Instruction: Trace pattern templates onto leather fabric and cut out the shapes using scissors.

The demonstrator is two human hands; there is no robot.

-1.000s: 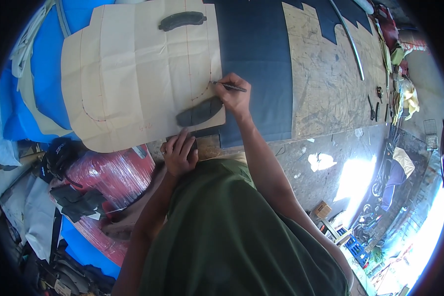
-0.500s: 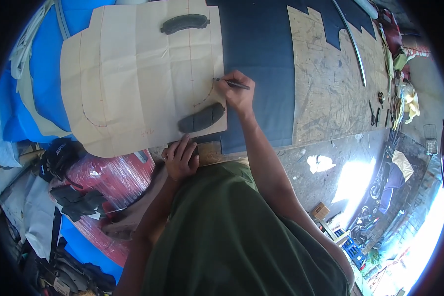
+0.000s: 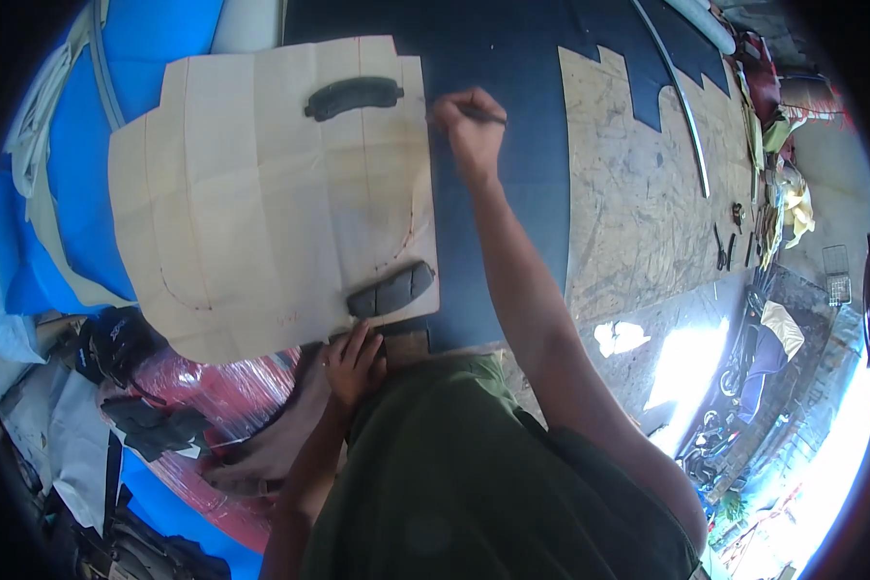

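As the right hand (image 3: 474,133) clasps a pen (image 3: 492,117) by the tan paper's (image 3: 261,203) edge, left hand (image 3: 352,365) resting with fingers loose, edge-marking seems underway, calling for steady paper.

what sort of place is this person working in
Probably a workshop where sheet material is cut: a large beige paper sheet with thin reddish lines overlaps a smooth black sheet on a scuffed brown wooden worktable.

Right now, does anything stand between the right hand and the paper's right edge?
Nothing visible does: the right hand, holding the pen, is just right of the paper. The upper dark block lies farther left.
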